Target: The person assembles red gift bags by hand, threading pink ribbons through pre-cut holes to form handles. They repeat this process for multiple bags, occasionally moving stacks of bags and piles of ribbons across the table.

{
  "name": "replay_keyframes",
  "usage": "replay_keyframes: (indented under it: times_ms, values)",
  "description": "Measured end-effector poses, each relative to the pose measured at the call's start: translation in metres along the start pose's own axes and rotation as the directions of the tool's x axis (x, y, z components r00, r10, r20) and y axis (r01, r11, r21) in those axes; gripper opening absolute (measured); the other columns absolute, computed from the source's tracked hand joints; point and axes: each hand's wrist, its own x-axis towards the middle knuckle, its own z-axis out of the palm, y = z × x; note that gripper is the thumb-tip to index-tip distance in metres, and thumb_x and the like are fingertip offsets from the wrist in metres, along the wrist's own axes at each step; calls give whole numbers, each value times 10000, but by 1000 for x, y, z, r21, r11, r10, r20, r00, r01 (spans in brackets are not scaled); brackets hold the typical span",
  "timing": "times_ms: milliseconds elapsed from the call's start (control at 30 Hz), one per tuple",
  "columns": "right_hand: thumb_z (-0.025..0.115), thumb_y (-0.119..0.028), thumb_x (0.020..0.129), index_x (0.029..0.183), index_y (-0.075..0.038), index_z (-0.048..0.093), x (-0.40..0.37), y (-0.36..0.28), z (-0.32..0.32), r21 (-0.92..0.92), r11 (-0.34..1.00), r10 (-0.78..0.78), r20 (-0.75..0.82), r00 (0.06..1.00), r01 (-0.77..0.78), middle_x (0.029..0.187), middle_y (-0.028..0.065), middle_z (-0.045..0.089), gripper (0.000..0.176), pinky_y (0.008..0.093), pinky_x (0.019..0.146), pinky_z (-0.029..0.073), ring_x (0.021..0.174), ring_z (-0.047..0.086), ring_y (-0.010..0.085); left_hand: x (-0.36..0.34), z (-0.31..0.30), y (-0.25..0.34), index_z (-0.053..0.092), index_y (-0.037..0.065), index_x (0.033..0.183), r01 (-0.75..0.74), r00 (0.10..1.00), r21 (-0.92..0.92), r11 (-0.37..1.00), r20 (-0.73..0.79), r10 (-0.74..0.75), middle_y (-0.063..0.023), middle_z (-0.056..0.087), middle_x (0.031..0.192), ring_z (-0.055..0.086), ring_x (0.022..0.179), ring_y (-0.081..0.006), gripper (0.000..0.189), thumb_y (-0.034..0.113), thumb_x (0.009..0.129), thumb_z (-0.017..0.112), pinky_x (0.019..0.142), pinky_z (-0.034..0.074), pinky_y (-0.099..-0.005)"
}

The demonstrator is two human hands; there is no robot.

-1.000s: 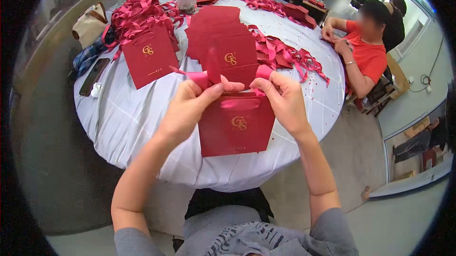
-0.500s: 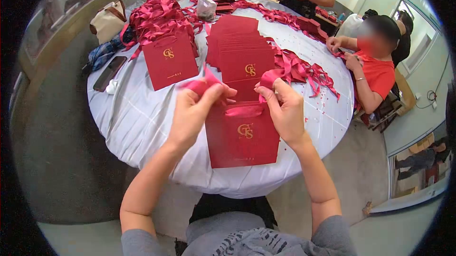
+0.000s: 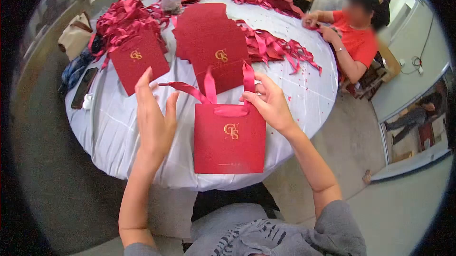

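Note:
A dark red paper gift bag (image 3: pixel 230 154) with a gold "GTS" logo lies flat at the table's near edge. Pink ribbon ends stick up from its top, and a short ribbon handle (image 3: pixel 231 110) crosses the front. On the right, thumb and fingers of my right hand (image 3: pixel 270 105) pinch one upright ribbon (image 3: pixel 248 78) just above the bag. My left hand (image 3: pixel 155 120) is open, fingers stretched upward and thumb apart. Beside its fingertips trails another ribbon (image 3: pixel 190 90); it looks loose from the hand.
A stack of red bags (image 3: pixel 204 33) lies beyond, with a single bag (image 3: pixel 140 61) to its left. Heaps of ribbon-handled bags (image 3: pixel 126 23) and ribbons (image 3: pixel 285 49) flank it. A phone (image 3: pixel 84 89) rests at the left edge. A person in red (image 3: pixel 358 42) works at the right.
My left hand has let go of its ribbon, opened and moved left and down. My right hand has shifted slightly left and down. The view has tilted and turned, moving the table's contents up-left.

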Motion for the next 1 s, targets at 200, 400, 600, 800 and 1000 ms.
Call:
replay_keyframes:
  times_ms: [200, 400, 600, 800, 1000]
  values:
    - [605, -79, 837, 1220, -3, 435, -16, 13, -19, -434, 893, 104, -64, 993, -121, 795, 105, 636, 426, 282, 648, 499, 737, 635, 153, -42, 21, 38, 370, 41, 1339, -537, 538, -161, 828, 691, 483, -183, 335, 1397, 286, 1316, -349, 723, 301, 738, 678, 1082, 199, -496]
    - [641, -82, 800, 1093, -31, 544, -32, -2, -29, -571, 819, -95, -227, 969, -54, 812, 103, 624, 313, 331, 603, 486, 665, 618, 207, -69, 18, 55, 288, 47, 1391, -442, 451, -144, 885, 817, 359, -204, 221, 1453, 177, 1360, -360, 762, 438, 805, 575, 1090, 122, -528]
    - [644, -34, 774, 914, -23, 627, -48, -6, -14, -482, 848, -154, 170, 973, 218, 820, 103, 582, 142, 302, 637, 473, 720, 593, 226, -88, 19, 74, 377, -5, 1323, -413, 486, -149, 898, 798, 356, -193, 300, 1409, 229, 1343, -339, 701, 351, 777, 636, 1076, 120, -561]
    - [632, -75, 753, 845, -28, 598, -55, -4, -10, -533, 778, -249, 225, 942, 333, 822, 112, 541, 109, 376, 678, 472, 781, 566, 299, -93, 22, 70, 440, -12, 1282, -364, 544, -172, 916, 758, 359, -167, 373, 1369, 293, 1305, -330, 664, 325, 756, 664, 1076, 128, -565]
    - [624, -37, 770, 838, -14, 568, -54, -7, -3, -510, 820, -165, 226, 960, 261, 810, 112, 538, 91, 364, 639, 466, 728, 571, 285, -93, 23, 71, 472, -8, 1258, -323, 572, -189, 927, 741, 351, -168, 443, 1309, 335, 1281, -335, 634, 309, 748, 676, 1071, 142, -567]
